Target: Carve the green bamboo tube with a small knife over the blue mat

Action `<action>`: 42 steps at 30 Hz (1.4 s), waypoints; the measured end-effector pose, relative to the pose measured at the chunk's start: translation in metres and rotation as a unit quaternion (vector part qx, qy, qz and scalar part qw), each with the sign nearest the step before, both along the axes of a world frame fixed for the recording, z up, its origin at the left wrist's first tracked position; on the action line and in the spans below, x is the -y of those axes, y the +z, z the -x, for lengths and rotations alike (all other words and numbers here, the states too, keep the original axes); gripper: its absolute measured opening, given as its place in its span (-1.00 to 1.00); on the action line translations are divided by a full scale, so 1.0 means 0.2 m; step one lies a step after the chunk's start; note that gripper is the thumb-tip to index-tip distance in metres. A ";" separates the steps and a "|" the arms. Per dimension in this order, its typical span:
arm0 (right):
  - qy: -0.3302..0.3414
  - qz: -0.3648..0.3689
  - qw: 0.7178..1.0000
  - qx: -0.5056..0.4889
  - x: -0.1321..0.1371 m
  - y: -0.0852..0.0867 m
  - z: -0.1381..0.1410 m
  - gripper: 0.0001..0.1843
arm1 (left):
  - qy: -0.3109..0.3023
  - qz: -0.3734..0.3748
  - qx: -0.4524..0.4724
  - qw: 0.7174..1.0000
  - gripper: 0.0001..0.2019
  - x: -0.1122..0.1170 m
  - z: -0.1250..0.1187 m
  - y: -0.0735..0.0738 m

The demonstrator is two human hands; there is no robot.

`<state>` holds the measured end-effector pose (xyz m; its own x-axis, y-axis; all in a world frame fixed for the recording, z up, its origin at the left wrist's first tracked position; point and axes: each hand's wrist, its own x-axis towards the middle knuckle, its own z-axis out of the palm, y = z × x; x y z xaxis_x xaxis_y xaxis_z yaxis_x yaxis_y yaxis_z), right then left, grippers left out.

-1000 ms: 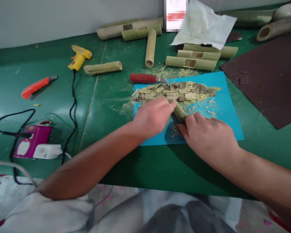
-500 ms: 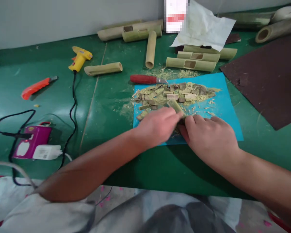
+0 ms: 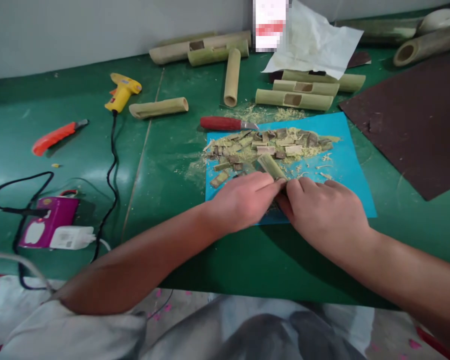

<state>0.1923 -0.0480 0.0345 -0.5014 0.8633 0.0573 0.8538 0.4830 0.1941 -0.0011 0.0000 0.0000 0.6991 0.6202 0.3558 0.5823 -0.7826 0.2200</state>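
Note:
Over the near part of a bright blue sheet [image 3: 356, 185], a green bamboo piece [image 3: 270, 166] slants toward me. Its near end disappears beneath my fingers. My left hand [image 3: 247, 200] is closed on this bamboo from the left, thumb and fingers pressed together. From the right, my right hand [image 3: 324, 207] has its fingers curled around the same end, and the fingertips of the two hands meet there. Whether a blade or other small thing sits between them is hidden. Beyond the hands lie bamboo chips [image 3: 266, 150] and shavings, with a red-handled carving knife [image 3: 221, 123] along the sheet's far edge.
Bamboo tubes [image 3: 294, 99], some with cut windows, lie at the back. On the left are a yellow glue gun [image 3: 123, 92], an orange utility knife [image 3: 56, 138] and a purple power strip [image 3: 50, 220] with cords. A dark brown sheet [image 3: 416, 130] covers the right side.
My left hand has shifted slightly down, its fingertips coming off the upper bamboo toward my right fingers, and its blur has lessened. My right hand holds its place.

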 end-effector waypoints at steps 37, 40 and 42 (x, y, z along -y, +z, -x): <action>-0.042 0.021 0.999 -0.006 0.02 0.03 -0.01 -0.76 | -0.017 -0.017 0.040 0.999 -0.68 -0.04 0.01 0.00; -0.026 -0.017 0.999 -0.037 0.02 0.02 -0.02 -0.74 | -0.008 -0.029 0.059 0.998 -0.71 -0.06 0.03 -0.01; -0.016 -0.029 0.998 -0.062 0.02 0.02 -0.03 -0.70 | 0.011 -0.032 0.073 0.997 -0.72 -0.09 0.05 -0.01</action>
<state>0.1987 -0.0517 0.0383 -0.4594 0.8722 0.1677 0.8879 0.4459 0.1135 -0.0102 0.0172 -0.0014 0.6237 0.6069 0.4926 0.5645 -0.7856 0.2532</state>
